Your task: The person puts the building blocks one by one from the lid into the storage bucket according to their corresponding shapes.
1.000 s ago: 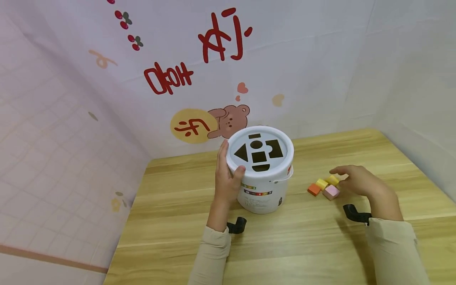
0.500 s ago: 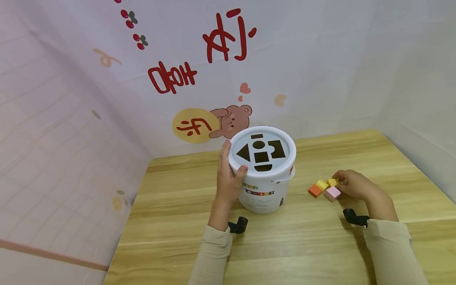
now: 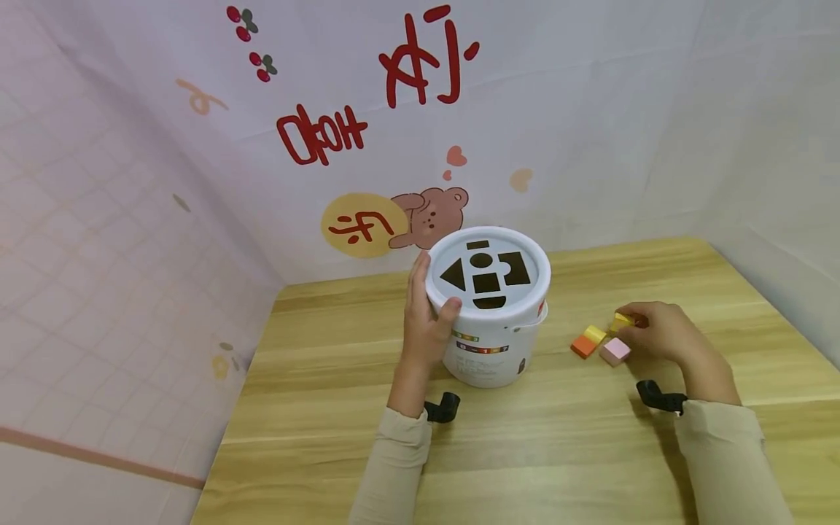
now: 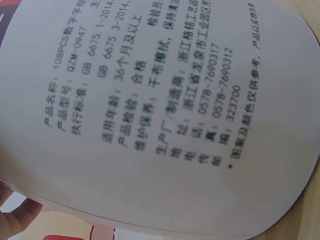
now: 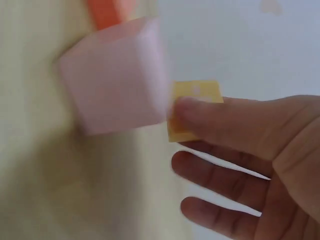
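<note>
A white bucket [image 3: 485, 368] with cut-out shapes in its lid stands on the wooden table. My left hand [image 3: 425, 332] grips its left side, thumb at the front of the rim and fingers round the back; the left wrist view is filled by the bucket's printed wall [image 4: 150, 190]. To the right, my right hand [image 3: 663, 332] pinches a yellow block [image 5: 197, 89] between thumb and fingers. Beside it lie a pink block [image 3: 615, 352], an orange block [image 3: 582, 347] and another yellow block [image 3: 595, 335], close together. In the right wrist view the pink block [image 5: 115, 82] looms blurred before the fingertips.
A white wire handle [image 3: 534, 321] hangs at the bucket's right side. Behind the table [image 3: 328, 343] is a pale cloth [image 3: 590, 131] with red lettering and a bear. Each wrist wears a black mount [image 3: 443, 408].
My right hand has closed on one yellow block and drawn it slightly away from the others. The left hand keeps its hold on the bucket; the head view has shifted a little.
</note>
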`<state>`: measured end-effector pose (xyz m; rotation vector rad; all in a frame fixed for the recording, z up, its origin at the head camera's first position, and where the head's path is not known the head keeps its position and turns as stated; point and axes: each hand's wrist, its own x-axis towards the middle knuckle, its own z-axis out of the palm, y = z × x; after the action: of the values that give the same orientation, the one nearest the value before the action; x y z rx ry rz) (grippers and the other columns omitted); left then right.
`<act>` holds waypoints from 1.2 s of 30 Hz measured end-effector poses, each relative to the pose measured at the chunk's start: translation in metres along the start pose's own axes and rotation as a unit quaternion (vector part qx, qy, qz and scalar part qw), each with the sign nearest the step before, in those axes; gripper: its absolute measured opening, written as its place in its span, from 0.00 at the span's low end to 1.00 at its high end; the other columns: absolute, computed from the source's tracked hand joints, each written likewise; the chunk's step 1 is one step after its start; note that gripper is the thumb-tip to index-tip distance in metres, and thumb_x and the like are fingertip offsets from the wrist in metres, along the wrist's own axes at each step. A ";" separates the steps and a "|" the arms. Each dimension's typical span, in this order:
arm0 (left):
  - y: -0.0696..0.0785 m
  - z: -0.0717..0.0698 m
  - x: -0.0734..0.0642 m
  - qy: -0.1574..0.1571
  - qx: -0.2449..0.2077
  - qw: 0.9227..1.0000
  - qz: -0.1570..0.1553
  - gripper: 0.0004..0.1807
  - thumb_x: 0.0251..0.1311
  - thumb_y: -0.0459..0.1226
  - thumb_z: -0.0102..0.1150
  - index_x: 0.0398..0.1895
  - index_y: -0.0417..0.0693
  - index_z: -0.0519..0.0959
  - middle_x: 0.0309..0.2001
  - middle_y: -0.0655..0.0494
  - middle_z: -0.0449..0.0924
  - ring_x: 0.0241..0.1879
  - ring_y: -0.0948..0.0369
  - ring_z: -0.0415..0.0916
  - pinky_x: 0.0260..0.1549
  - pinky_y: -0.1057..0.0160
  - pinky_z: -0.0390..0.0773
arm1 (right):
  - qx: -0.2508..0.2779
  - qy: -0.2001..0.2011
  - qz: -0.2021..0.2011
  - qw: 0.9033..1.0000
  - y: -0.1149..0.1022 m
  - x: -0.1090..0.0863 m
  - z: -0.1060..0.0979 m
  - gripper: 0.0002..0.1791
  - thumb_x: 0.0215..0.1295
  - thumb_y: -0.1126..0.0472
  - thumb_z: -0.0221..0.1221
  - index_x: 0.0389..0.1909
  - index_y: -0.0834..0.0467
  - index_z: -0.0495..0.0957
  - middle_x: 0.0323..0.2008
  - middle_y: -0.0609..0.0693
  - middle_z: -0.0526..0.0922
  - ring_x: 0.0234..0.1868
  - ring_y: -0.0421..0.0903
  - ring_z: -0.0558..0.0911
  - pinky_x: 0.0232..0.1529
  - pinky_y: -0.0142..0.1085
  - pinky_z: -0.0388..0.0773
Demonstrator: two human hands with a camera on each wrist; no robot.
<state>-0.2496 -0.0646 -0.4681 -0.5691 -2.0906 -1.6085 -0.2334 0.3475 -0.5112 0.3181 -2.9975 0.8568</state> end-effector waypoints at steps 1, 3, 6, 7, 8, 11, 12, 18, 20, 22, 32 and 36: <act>0.000 0.000 0.000 0.000 0.000 1.000 0.001 0.59 0.61 0.77 0.49 0.84 0.47 0.56 0.83 0.49 0.52 0.77 0.52 0.60 0.72 0.43 0.67 | -0.003 0.015 -0.005 1.000 -0.004 -0.001 -0.003 0.22 0.69 0.64 0.68 0.59 0.73 0.80 0.39 0.60 0.87 0.40 0.57 0.82 0.40 0.50 0.79; 0.000 0.000 0.000 0.000 -0.001 1.000 0.001 0.60 0.61 0.78 0.49 0.84 0.47 0.55 0.83 0.49 0.52 0.77 0.52 0.60 0.71 0.44 0.68 | -0.005 0.050 -0.020 0.999 -0.014 -0.003 -0.010 0.21 0.71 0.64 0.67 0.60 0.73 0.80 0.40 0.63 0.88 0.41 0.61 0.84 0.39 0.51 0.80; 0.001 -0.001 0.001 -0.001 -0.003 1.000 -0.001 0.60 0.61 0.78 0.48 0.84 0.47 0.55 0.83 0.51 0.52 0.77 0.52 0.60 0.71 0.44 0.68 | -0.014 0.102 -0.049 0.994 -0.036 -0.002 -0.022 0.20 0.73 0.65 0.65 0.61 0.71 0.81 0.43 0.67 0.89 0.28 0.55 0.81 0.28 0.43 0.77; 0.001 -0.001 0.001 0.000 -0.003 1.000 -0.002 0.61 0.60 0.78 0.48 0.84 0.47 0.55 0.84 0.52 0.52 0.77 0.53 0.60 0.71 0.45 0.68 | -0.018 0.116 -0.054 0.992 -0.044 -0.002 -0.028 0.20 0.74 0.65 0.65 0.62 0.70 0.81 0.44 0.68 0.88 0.24 0.52 0.77 0.25 0.41 0.73; 0.001 -0.001 0.001 0.001 -0.002 1.000 -0.002 0.61 0.60 0.78 0.48 0.84 0.47 0.55 0.84 0.52 0.51 0.77 0.53 0.60 0.72 0.45 0.67 | -0.021 0.127 -0.060 0.990 -0.053 0.000 -0.034 0.20 0.74 0.64 0.65 0.62 0.70 0.81 0.45 0.68 0.88 0.22 0.48 0.74 0.22 0.38 0.70; 0.002 -0.001 0.002 0.006 0.005 1.000 0.000 0.61 0.60 0.79 0.47 0.84 0.47 0.55 0.83 0.53 0.52 0.77 0.53 0.60 0.72 0.45 0.67 | -0.029 0.167 -0.094 0.981 -0.083 0.008 -0.052 0.20 0.72 0.66 0.66 0.62 0.67 0.82 0.47 0.66 0.89 0.24 0.45 0.73 0.25 0.31 0.65; 0.002 -0.001 0.003 0.006 0.008 1.000 0.001 0.61 0.60 0.79 0.47 0.84 0.46 0.55 0.83 0.53 0.52 0.77 0.53 0.59 0.72 0.45 0.66 | -0.030 0.183 -0.110 0.976 -0.093 0.012 -0.058 0.20 0.70 0.67 0.67 0.61 0.67 0.83 0.48 0.65 0.89 0.28 0.46 0.77 0.28 0.29 0.66; 0.001 -0.001 0.004 0.003 0.012 1.000 0.000 0.61 0.60 0.79 0.46 0.83 0.45 0.56 0.83 0.49 0.52 0.78 0.53 0.57 0.73 0.44 0.65 | -0.034 0.223 -0.188 0.956 -0.149 0.036 -0.084 0.18 0.65 0.69 0.70 0.56 0.64 0.87 0.46 0.60 0.90 0.29 0.49 0.79 0.31 0.26 0.65; 0.001 -0.001 0.003 0.002 0.014 1.000 -0.001 0.62 0.60 0.79 0.46 0.83 0.45 0.56 0.83 0.47 0.52 0.78 0.53 0.57 0.73 0.44 0.65 | -0.033 0.216 -0.202 0.955 -0.165 0.044 -0.090 0.17 0.66 0.68 0.70 0.55 0.64 0.87 0.46 0.60 0.90 0.29 0.50 0.80 0.30 0.30 0.67; 0.000 -0.001 0.003 0.002 0.013 1.000 -0.001 0.61 0.60 0.79 0.47 0.83 0.45 0.56 0.83 0.46 0.52 0.78 0.53 0.58 0.73 0.43 0.65 | -0.027 0.203 -0.215 0.955 -0.180 0.054 -0.092 0.17 0.67 0.68 0.70 0.55 0.64 0.86 0.46 0.61 0.90 0.35 0.54 0.84 0.34 0.36 0.72; 0.002 -0.001 0.004 -0.008 -0.009 1.000 -0.014 0.61 0.59 0.78 0.50 0.85 0.48 0.54 0.83 0.56 0.51 0.73 0.53 0.64 0.68 0.47 0.72 | -0.009 0.135 -0.233 0.963 -0.219 0.092 -0.082 0.19 0.68 0.69 0.68 0.60 0.64 0.85 0.51 0.61 0.89 0.54 0.61 0.87 0.57 0.58 0.81; 0.002 -0.002 0.003 -0.007 -0.005 1.000 -0.018 0.62 0.59 0.78 0.50 0.85 0.48 0.53 0.84 0.55 0.51 0.74 0.54 0.64 0.69 0.46 0.72 | -0.028 0.115 -0.230 0.966 -0.230 0.098 -0.076 0.19 0.70 0.68 0.67 0.61 0.63 0.85 0.53 0.61 0.89 0.54 0.62 0.86 0.56 0.58 0.81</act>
<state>-0.2508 -0.0655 -0.4646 -0.5523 -2.1152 -1.6407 -0.2876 0.1778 -0.3198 0.8094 -2.5671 0.7008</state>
